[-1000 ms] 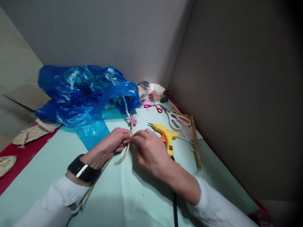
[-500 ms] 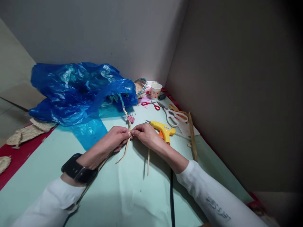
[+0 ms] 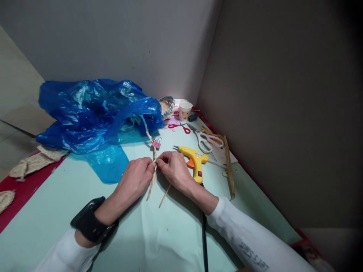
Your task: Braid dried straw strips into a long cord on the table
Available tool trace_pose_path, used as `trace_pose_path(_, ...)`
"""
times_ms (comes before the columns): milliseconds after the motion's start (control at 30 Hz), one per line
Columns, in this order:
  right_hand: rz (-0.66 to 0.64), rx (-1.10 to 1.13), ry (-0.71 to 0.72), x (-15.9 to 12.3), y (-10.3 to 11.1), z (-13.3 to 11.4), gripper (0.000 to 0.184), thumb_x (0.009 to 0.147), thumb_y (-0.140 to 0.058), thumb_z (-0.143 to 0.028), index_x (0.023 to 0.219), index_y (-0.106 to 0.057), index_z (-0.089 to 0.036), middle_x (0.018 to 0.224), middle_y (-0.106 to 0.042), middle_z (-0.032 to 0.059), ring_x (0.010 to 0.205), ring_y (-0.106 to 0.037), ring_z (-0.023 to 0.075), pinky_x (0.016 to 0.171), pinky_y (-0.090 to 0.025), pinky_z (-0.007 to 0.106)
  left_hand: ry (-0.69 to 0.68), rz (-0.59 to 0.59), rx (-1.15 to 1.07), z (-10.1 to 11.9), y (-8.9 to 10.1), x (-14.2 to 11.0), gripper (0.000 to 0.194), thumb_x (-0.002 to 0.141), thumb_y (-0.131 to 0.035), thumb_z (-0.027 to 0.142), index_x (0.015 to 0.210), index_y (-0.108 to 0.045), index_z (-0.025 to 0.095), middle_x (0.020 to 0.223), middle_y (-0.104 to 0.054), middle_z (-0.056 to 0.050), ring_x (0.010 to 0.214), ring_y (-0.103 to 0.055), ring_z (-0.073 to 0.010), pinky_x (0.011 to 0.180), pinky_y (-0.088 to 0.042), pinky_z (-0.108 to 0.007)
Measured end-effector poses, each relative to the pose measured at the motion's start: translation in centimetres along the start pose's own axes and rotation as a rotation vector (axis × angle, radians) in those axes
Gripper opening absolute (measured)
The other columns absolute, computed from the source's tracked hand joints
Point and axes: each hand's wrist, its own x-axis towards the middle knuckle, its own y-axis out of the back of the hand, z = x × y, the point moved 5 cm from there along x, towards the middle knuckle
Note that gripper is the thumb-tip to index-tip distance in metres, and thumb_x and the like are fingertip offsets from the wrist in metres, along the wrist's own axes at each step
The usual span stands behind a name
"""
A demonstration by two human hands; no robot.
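Note:
A narrow straw braid (image 3: 155, 153) runs from the blue plastic bag toward me, with a pink binder clip (image 3: 156, 144) fastened on it. Just below the clip, my left hand (image 3: 136, 174) pinches the braid between thumb and fingers. My right hand (image 3: 175, 169) meets it from the other side, its fingertips closed on a straw strand at the same spot. One loose strand end (image 3: 151, 187) hangs down between the hands. Another thin strand (image 3: 165, 197) sticks out beneath my right hand. The exact crossing of the strands is hidden by my fingers.
Right of my right hand lies a yellow glue gun (image 3: 195, 156) with a black cord. White scissors (image 3: 208, 140), red scissors (image 3: 185, 129), a paper cup (image 3: 185, 110) and a dry stalk (image 3: 229, 168) are beyond. The blue plastic bag (image 3: 85, 117) fills the back left.
My left hand has turned more palm-down, and the long strand beneath its wrist no longer shows. The strand under my right hand has swung left. The view has shifted slightly.

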Motion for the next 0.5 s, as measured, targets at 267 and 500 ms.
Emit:
trace_pose_path(267, -0.027, 0.109, 0.018, 0.1, -0.2, 0.4, 0.022, 0.072, -0.050, -0.015, 0.053, -0.061, -0.014, 0.050, -0.046, -0.0013, 0.054, -0.035, 0.0099, 0.053, -0.026, 0.023, 0.006, -0.032, 0.194, 1.5, -1.6, -1.3, 0.025, 0.086, -0.036, 0.018, 0.080, -0.060, 0.016, 0.078, -0.070, -0.015, 0.069, -0.062, -0.0264, 0.061, -0.031, -0.032)
trace_pose_path(500, -0.194, 0.262, 0.015, 0.8, 0.1, 0.8, 0.023, 0.072, -0.048, -0.019, 0.054, -0.061, -0.013, 0.052, -0.041, -0.0038, 0.052, -0.034, 0.0083, 0.049, -0.028, 0.020, -0.002, -0.071, 0.510, 2.5, -2.3, -1.9, 0.038, 0.092, -0.025, 0.019, 0.109, -0.057, 0.007, 0.077, -0.070, -0.022, 0.072, -0.068, -0.0368, 0.056, -0.031, -0.035)
